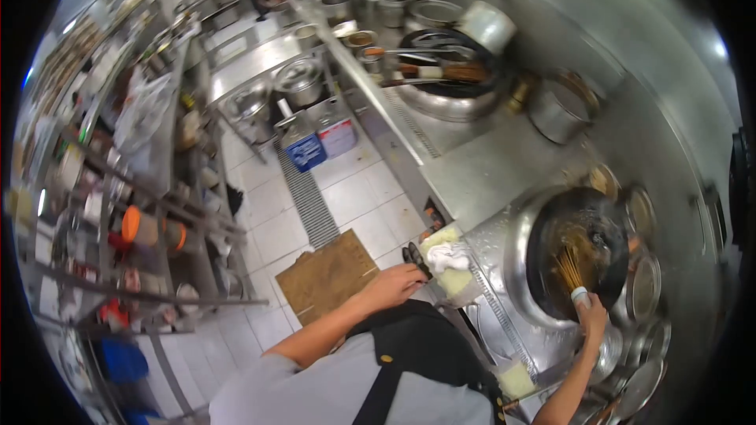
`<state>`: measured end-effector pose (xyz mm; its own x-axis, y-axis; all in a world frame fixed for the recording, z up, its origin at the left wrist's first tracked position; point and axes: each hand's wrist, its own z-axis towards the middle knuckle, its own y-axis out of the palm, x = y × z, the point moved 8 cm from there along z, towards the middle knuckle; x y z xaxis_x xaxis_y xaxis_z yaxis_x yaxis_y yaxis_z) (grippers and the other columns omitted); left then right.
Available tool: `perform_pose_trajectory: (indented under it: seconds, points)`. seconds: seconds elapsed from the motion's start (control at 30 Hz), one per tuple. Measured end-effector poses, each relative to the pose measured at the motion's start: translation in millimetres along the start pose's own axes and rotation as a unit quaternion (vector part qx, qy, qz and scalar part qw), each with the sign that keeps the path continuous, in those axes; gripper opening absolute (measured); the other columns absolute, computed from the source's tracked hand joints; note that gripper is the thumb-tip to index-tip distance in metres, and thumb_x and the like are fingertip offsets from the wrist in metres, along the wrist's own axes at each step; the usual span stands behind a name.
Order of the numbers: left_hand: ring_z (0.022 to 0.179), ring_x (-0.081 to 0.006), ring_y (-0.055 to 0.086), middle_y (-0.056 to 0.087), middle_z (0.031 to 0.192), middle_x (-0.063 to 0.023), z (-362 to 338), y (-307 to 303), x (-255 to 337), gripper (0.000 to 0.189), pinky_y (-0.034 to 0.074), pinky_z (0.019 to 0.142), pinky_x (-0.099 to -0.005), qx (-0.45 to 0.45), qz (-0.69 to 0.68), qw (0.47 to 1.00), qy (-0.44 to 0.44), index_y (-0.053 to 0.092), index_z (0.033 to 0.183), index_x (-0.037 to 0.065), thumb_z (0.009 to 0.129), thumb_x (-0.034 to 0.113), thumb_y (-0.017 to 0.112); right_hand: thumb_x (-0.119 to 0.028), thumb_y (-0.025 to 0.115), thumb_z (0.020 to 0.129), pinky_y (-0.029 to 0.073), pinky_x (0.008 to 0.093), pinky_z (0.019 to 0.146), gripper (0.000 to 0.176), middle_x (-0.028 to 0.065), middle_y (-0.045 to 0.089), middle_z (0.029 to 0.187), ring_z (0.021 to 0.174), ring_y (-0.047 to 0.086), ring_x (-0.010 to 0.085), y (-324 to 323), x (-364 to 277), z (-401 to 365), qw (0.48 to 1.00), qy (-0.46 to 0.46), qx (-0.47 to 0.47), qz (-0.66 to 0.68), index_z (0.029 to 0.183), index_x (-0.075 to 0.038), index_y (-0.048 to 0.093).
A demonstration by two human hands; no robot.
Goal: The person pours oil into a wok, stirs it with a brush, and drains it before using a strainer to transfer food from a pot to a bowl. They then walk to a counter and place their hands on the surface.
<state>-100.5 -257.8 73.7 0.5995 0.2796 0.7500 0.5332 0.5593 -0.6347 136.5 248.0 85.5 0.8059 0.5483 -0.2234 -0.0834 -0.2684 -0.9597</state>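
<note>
Right hand [592,316], at near rim of wok: fingers closed round white handle end of tan bristle brush [568,267]. Brush bristles down inside large round black wok [540,240], in brownish liquid. Left hand [400,283], left of wok, in front of torso: fingers curled inward, can't tell whether they grip anything. Crumpled white cloth [449,255] on pale yellow-green pad [458,283], left of wok at counter edge. Flat brown board-like sheet [327,274] on floor, further left of wok. Stainless steel counter [476,177] runs beyond wok. Past wok: round grey metal pot [543,114], then second black wok [450,91] with long-handled tools across it. Blue-and-white rectangular tin [303,148] on floor, far left beyond wok.
</note>
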Motion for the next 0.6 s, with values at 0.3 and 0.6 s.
perform_pose_trajectory:
  seconds: [0.3,0.6]
  points:
    - [0.079,-0.0348,0.06,0.061,0.086,-0.0171,4.9,32.7,20.7,0.01,0.048,0.069,-0.0402,-0.046,0.01,0.999,0.017,0.064,0.092,0.001,0.083,0.005,0.063,-0.042,0.062,0.082,0.053,0.0468,0.08,0.047,0.0212,0.068,0.098,0.093,0.066,0.0371,-3.9,9.6,31.9,0.987,0.118,0.11,-0.003,0.115,-0.009,0.056]
    - [0.077,-0.0336,0.058,0.059,0.082,-0.0144,-17.2,-7.8,-14.5,0.01,0.047,0.068,-0.04,-0.004,0.044,0.993,-0.109,0.063,0.09,0.001,0.08,0.002,0.063,-0.04,0.068,0.079,0.055,0.046,0.07,0.045,0.0167,0.068,0.087,0.081,0.068,0.0364,-22.4,90.9,-12.4,0.971,0.126,0.169,-0.115,0.111,-0.013,0.053]
